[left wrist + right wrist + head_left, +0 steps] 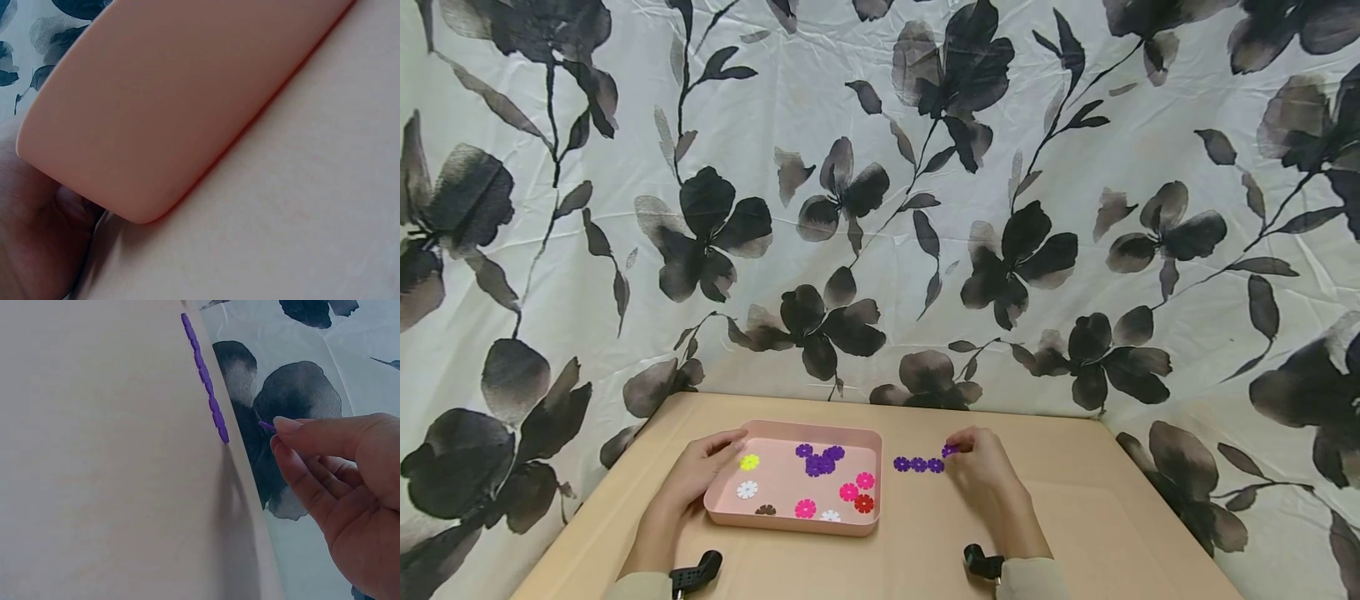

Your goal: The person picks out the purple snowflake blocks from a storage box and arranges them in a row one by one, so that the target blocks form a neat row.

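Observation:
In the head view, my left hand [696, 471] grips the left side of a pink tray [790, 523]. The left wrist view has that hand [37, 231] against the tray's outer wall [169, 94]. Over the table, my right hand [988, 462] pinches a small purple flower-shaped disc [949, 450] between thumb and fingertips; the disc [267, 426] appears nearly edge-on in the right wrist view. Just left of this hand lies a row of purple flower-shaped discs [919, 465]. More purple discs [820, 462] sit clustered inside the tray.
Also in the tray are a yellow disc [749, 462], a white one [747, 489], a brown one [766, 509], a red one [863, 503] and several pink ones [805, 508]. A floral cloth [925, 250] hangs behind the tan table [1112, 517].

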Tool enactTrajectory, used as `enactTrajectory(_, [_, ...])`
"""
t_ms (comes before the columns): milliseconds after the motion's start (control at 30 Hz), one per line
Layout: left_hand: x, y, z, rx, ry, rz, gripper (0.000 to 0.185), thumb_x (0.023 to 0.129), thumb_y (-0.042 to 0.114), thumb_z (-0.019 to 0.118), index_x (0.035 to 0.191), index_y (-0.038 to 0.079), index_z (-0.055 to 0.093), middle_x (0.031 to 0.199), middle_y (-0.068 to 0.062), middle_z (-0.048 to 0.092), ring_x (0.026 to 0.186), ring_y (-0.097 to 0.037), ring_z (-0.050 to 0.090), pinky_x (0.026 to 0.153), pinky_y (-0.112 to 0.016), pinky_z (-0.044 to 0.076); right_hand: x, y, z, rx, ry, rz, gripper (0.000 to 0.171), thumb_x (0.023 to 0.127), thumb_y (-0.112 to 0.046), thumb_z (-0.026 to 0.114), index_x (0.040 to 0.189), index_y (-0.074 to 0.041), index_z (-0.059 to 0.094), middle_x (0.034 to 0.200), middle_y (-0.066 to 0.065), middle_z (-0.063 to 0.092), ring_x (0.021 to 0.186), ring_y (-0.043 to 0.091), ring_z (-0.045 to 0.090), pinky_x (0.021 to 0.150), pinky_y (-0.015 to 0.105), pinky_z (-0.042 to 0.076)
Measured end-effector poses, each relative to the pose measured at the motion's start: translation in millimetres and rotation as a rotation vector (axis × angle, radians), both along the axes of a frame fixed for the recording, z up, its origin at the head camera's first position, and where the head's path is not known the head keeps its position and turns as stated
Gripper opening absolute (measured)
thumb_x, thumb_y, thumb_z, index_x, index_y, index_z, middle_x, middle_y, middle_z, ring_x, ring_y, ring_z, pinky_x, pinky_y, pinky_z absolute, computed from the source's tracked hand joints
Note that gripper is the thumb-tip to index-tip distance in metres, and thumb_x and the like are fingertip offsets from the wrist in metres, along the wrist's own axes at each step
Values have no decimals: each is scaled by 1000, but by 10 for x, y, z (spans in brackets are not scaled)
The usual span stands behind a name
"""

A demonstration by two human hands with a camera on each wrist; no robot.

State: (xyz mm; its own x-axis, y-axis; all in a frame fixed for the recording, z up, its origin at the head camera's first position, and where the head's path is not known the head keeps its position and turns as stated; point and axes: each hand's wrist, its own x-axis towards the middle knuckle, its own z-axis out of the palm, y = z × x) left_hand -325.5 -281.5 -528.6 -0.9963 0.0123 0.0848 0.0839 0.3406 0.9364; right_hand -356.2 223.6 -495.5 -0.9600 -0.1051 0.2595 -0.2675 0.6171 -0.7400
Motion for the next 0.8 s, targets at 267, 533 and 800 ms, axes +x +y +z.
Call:
enactTrajectory(267, [-12, -7, -18, 0, -2, 5, 56, 105, 43, 61, 150, 11, 57, 157, -15, 52, 147, -32, 46, 95, -11, 44, 4, 32, -48, -11, -72, -25, 23, 84, 8, 79, 106, 4, 76, 96, 10, 75, 87, 18, 65, 82, 35, 57])
enactTrajectory(533, [-9, -10, -28, 17, 12, 4, 55, 105, 42, 62, 149, 10, 57, 156, -17, 52, 145, -33, 47, 91, -9, 46, -5, 58, -108, -14, -110, -16, 20, 85, 8, 77, 105, 4, 76, 95, 10, 76, 87, 19, 68, 81, 35, 59])
enactTrajectory(800, [-14, -12, -28, 11, 14, 5, 54, 105, 42, 62, 148, 11, 59, 157, -16, 52, 147, -33, 46, 96, -11, 46, -29, 67, -180, 36, -102, -11, 20, 85, 7, 79, 104, 2, 77, 95, 7, 75, 85, 17, 68, 82, 35, 61])
